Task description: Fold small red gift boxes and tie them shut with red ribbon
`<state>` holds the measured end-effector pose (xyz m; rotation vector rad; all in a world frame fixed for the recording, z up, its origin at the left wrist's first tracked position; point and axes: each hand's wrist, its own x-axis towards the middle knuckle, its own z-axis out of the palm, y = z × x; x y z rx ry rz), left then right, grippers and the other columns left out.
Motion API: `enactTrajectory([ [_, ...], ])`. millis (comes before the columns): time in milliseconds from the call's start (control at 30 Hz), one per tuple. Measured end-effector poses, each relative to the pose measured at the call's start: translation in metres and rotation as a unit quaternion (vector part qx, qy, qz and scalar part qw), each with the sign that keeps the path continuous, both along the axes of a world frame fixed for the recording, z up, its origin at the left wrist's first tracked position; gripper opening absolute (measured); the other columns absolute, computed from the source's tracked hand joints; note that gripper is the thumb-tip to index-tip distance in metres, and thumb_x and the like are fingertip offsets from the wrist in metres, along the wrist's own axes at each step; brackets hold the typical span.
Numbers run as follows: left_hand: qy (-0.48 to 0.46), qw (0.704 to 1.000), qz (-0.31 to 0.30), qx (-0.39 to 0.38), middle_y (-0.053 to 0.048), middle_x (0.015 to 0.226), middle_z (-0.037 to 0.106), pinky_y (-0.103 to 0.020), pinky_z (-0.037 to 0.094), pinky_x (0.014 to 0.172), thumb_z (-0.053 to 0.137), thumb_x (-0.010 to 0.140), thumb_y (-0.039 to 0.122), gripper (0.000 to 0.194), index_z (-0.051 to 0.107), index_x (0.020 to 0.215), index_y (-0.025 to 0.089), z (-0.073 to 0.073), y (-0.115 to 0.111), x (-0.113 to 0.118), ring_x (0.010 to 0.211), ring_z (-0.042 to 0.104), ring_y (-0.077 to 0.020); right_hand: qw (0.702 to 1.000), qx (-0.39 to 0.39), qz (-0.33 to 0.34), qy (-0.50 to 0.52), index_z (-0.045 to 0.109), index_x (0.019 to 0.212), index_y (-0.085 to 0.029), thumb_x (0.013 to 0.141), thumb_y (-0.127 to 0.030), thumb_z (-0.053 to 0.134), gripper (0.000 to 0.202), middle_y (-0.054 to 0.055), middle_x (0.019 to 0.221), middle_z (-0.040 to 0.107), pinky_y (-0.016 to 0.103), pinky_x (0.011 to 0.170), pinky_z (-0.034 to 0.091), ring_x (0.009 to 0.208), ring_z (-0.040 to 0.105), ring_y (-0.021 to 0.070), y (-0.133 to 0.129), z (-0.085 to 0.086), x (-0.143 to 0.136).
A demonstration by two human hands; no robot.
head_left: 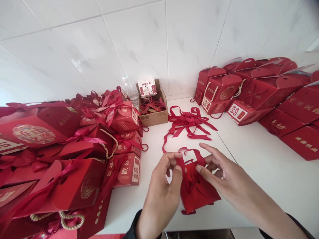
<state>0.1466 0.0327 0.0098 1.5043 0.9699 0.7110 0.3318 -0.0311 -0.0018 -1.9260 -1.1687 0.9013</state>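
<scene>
A small red gift box (199, 196) stands on the white table near its front edge, with a red ribbon (185, 151) looped at its top. My left hand (165, 182) is at the box's left side, thumb and fingers pinching one part of the ribbon. From the right, my right hand (221, 169) pinches another part of the ribbon between thumb and fingers, its index finger stretched out. The ribbon arches between both hands above the box. Part of the box's top is hidden by ribbon and fingers. Behind it lies a loose pile of cut red ribbons (189, 121).
Red gift boxes with tied bows (74, 186) are stacked at the left. More red boxes (271, 89) stand at the back right. Against the tiled wall are an open cardboard box (156, 118) holding ribbons and a printed card pack (147, 87), and a clear plastic bottle (132, 91).
</scene>
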Motion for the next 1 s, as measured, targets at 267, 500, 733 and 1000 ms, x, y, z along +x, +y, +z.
enactTrajectory([
  [267, 0.033, 0.999, 0.022, 0.03, -0.008, 0.115, 0.078, -0.035, 0.054, 0.093, 0.054, 0.095, 0.025, 0.03, 0.074, 0.118, 0.024, -0.004, -0.001, -0.001, 0.103, 0.071, -0.0222, 0.997, 0.03, 0.011, -0.071, 0.069, 0.098, -0.031, 0.097, -0.057, 0.054, 0.03, 0.002, 0.089, 0.078, 0.033, 0.051, 0.053, 0.055, 0.063, 0.019, -0.002, 0.01, -0.004],
  [500, 0.027, 0.992, 0.074, 0.094, -0.004, 0.094, 0.079, -0.032, 0.056, 0.081, 0.062, 0.092, 0.024, 0.02, 0.081, 0.1, 0.025, -0.009, 0.0, 0.004, 0.091, 0.071, -0.0216, 0.982, 0.109, 0.068, -0.135, 0.067, 0.126, -0.035, 0.095, -0.035, 0.059, 0.031, 0.002, 0.113, 0.077, 0.031, 0.054, 0.057, 0.063, 0.069, 0.0177, -0.012, 0.009, -0.003],
  [733, 0.053, 0.959, 0.166, 0.225, -0.004, 0.102, 0.065, -0.027, 0.051, 0.081, 0.067, 0.093, 0.021, 0.013, 0.079, 0.096, 0.027, -0.015, -0.003, 0.003, 0.09, 0.061, -0.0166, 0.956, 0.159, 0.076, -0.236, 0.076, 0.099, -0.033, 0.1, -0.035, 0.059, 0.017, 0.004, 0.098, 0.07, 0.03, 0.051, 0.052, 0.071, 0.07, 0.0187, -0.012, 0.006, 0.009],
  [1000, -0.103, 0.99, 0.08, -0.047, 0.007, 0.061, 0.057, -0.021, 0.044, 0.051, 0.06, 0.102, 0.042, 0.019, 0.058, 0.1, 0.023, -0.011, -0.008, 0.005, 0.048, 0.051, -0.0098, 0.965, 0.145, 0.05, -0.213, 0.074, 0.105, -0.034, 0.1, -0.03, 0.056, 0.019, 0.002, 0.094, 0.074, 0.031, 0.06, 0.055, 0.069, 0.069, 0.0189, -0.016, 0.012, 0.002],
])
